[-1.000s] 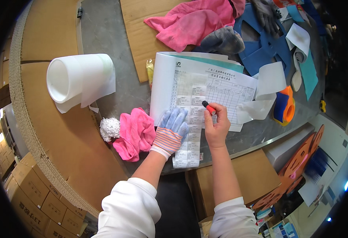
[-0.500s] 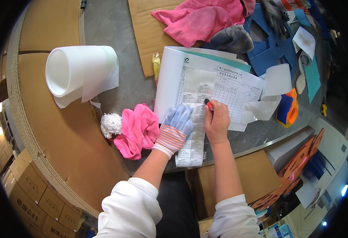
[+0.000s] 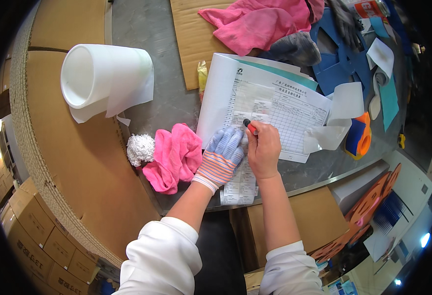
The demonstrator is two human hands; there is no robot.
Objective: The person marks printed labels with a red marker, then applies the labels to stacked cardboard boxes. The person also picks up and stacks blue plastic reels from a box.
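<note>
My left hand [image 3: 221, 160], in a blue glove with an orange-striped cuff, lies flat with its fingers out on a long strip of printed white labels [image 3: 239, 189]. My bare right hand [image 3: 265, 150] is closed round a small red pen-like thing with a black end [image 3: 249, 126]. Its black end is over the labels beside my left fingertips; most of its body is hidden in my fingers. Under the strip's upper part lie printed form sheets [image 3: 302, 118], the top one curled up at the left. Whether the black end touches the labels I cannot tell.
Left of my hands are a pink cloth [image 3: 176, 156], a white crumpled ball [image 3: 140, 150] and a big white roll [image 3: 112, 76]. Farther back lie a pink rag [image 3: 260, 24] and a blue plastic reel [image 3: 339, 64]. An orange tape dispenser [image 3: 363, 140] sits at the right.
My right hand has moved slightly left and nearer, bringing the black end closer to my left fingers. My left hand stays flat on the strip. The view has shifted a little.
</note>
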